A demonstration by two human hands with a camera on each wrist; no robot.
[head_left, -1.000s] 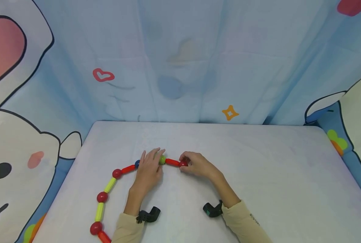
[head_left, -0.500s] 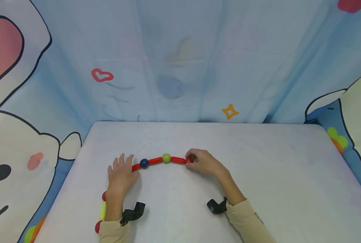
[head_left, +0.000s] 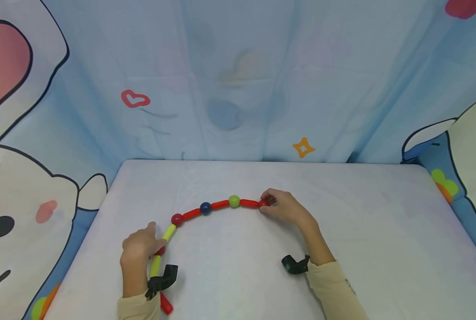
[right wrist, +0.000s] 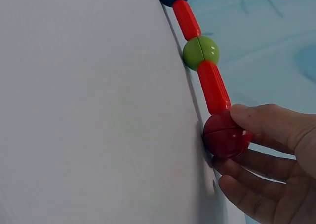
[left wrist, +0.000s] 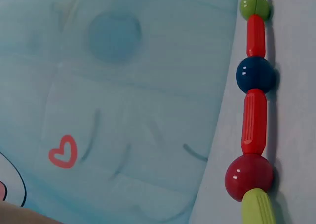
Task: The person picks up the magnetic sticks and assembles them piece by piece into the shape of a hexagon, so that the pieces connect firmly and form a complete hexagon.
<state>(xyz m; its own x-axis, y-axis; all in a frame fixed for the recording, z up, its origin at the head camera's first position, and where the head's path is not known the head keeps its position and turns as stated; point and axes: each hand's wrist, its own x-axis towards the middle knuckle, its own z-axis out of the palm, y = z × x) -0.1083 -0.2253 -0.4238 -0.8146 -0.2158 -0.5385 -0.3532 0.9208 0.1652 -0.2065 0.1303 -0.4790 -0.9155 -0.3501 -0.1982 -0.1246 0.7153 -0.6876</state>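
Observation:
An arched chain of coloured balls and rods lies on the white table. At its right end my right hand [head_left: 283, 206] pinches a red ball [right wrist: 226, 135], thumb on one side and fingers on the other. Leftward from it run a green ball [head_left: 234, 201], a blue ball [head_left: 205, 208] and a red ball [head_left: 177, 219], joined by red rods. Around the chain's left bend is my left hand [head_left: 139, 244], its thumb over a yellow rod [head_left: 169, 233] beside a partly covered red ball [head_left: 160, 251]. Thumb and index finger stand apart there; the other fingers are hidden.
The white-covered table [head_left: 362, 231] ends at a light blue printed curtain [head_left: 238, 89] behind it. A yellow rod [head_left: 155, 266] and a red rod [head_left: 166, 304] continue the chain toward the front, partly behind the left wrist camera [head_left: 163, 280].
My right hand has drawn the end ball right and slightly away, and the chain has followed. My left hand has moved left and nearer along the chain, uncovering the blue ball and a red ball.

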